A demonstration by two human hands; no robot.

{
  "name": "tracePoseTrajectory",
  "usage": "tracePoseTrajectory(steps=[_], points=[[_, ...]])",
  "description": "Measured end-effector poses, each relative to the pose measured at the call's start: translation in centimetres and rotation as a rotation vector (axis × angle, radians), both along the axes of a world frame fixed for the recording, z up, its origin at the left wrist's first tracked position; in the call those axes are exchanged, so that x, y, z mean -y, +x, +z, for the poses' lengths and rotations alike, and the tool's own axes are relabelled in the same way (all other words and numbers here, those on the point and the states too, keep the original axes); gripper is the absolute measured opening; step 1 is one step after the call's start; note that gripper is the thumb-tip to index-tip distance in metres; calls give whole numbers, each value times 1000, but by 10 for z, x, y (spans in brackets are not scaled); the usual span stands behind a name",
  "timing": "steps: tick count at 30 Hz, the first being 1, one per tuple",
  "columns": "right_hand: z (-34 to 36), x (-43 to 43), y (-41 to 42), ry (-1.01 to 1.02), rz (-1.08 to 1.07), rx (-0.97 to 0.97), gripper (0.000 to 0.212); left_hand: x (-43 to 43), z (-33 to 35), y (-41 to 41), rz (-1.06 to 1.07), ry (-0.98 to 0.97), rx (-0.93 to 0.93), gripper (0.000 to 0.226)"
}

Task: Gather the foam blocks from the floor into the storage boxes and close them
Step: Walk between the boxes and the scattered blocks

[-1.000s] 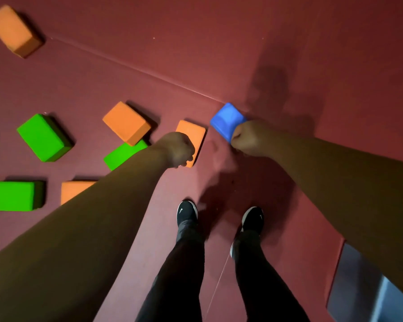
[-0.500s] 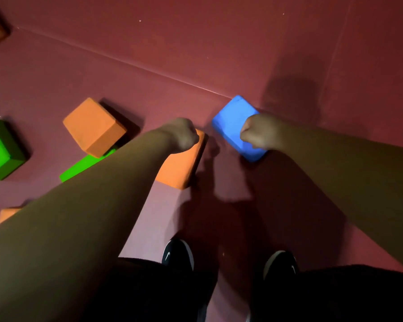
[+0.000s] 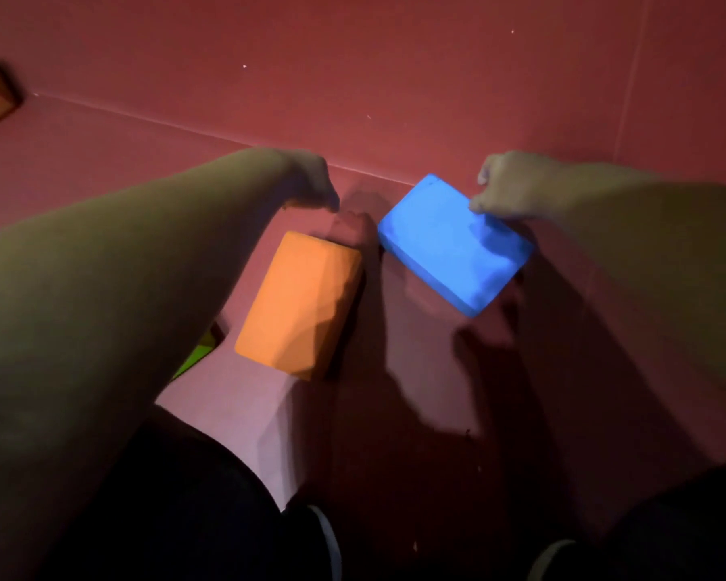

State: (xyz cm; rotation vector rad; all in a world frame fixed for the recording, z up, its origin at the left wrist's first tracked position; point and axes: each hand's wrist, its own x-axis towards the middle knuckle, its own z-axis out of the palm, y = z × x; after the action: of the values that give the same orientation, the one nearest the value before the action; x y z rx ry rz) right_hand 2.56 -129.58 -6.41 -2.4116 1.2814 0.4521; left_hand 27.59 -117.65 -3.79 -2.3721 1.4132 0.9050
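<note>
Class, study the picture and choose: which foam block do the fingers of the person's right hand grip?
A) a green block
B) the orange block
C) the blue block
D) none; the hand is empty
C: the right hand has its fingers curled over the far edge of the blue block, while the orange block sits apart from it, off to the left.

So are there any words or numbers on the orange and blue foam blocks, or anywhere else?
None to read. The orange rectangular foam block, the blue rectangular foam block and the dark red floor mat are all plain.
The shoe tips at the bottom are too dark to show any mark.
</note>
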Motion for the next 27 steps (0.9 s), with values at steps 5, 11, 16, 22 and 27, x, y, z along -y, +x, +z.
tracePoseTrajectory(steps=[5,11,16,22,27], points=[[-5,-9,-9,86,-16,-64,66,-32,-19,-4,136,185,-111,47],[-16,-3,-19,158,-96,-153,51,-43,-31,11,231,215,-113,70],[3,-20,-26,239,-200,-190,55,-53,-40,19,233,318,-93,79],[-15,-27,-38,386,-259,-241,61,-46,-62,19,344,462,-183,85],[-44,-21,-45,518,-357,-231,62,-37,-56,7,357,330,-199,68]])
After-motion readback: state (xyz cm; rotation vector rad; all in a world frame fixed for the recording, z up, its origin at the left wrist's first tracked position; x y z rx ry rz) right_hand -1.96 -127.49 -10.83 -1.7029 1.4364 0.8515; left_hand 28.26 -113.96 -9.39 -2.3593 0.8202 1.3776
